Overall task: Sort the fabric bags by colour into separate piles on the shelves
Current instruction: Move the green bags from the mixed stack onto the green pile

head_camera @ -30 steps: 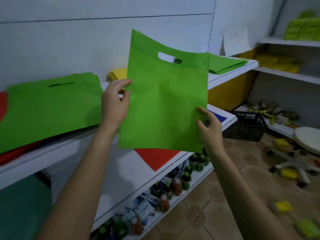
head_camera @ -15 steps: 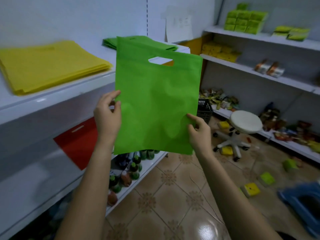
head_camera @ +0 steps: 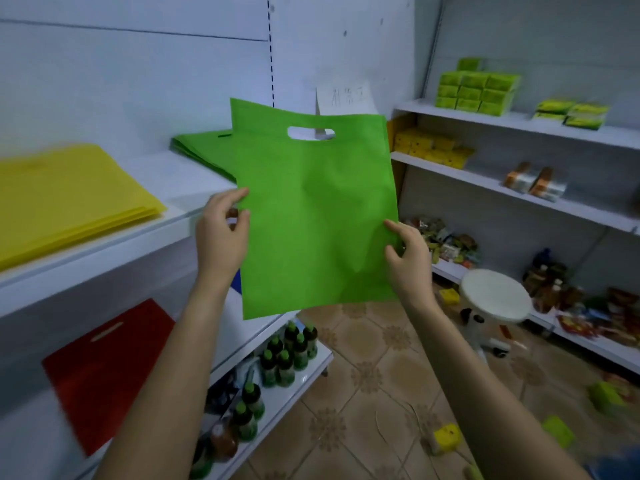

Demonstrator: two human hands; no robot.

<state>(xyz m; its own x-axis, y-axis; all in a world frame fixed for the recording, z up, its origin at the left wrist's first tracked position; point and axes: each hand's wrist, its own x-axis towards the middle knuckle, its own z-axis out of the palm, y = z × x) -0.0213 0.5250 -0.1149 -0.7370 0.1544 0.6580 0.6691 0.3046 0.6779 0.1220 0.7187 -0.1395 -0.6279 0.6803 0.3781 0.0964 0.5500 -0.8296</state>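
I hold a green fabric bag [head_camera: 311, 216] upright in front of me, its cut-out handle at the top. My left hand [head_camera: 223, 237] pinches its left edge and my right hand [head_camera: 407, 261] pinches its right edge. Behind the bag, a pile of green bags [head_camera: 201, 147] lies on the upper shelf [head_camera: 180, 181], partly hidden by the held bag. A stack of yellow bags [head_camera: 65, 192] lies further left on the same shelf. A red bag [head_camera: 104, 368] lies on the shelf below.
Green-capped bottles [head_camera: 287, 351] stand on the lowest shelf at left. Shelves on the right wall carry green and yellow packs [head_camera: 474, 88] and snacks. A white round stool [head_camera: 495, 299] stands on the tiled floor, with small packs scattered around it.
My view has swung right along the shelves, from a green and red pile past the yellow stack to the green pile. Both hands keep holding the green bag, which has come closer to that pile.
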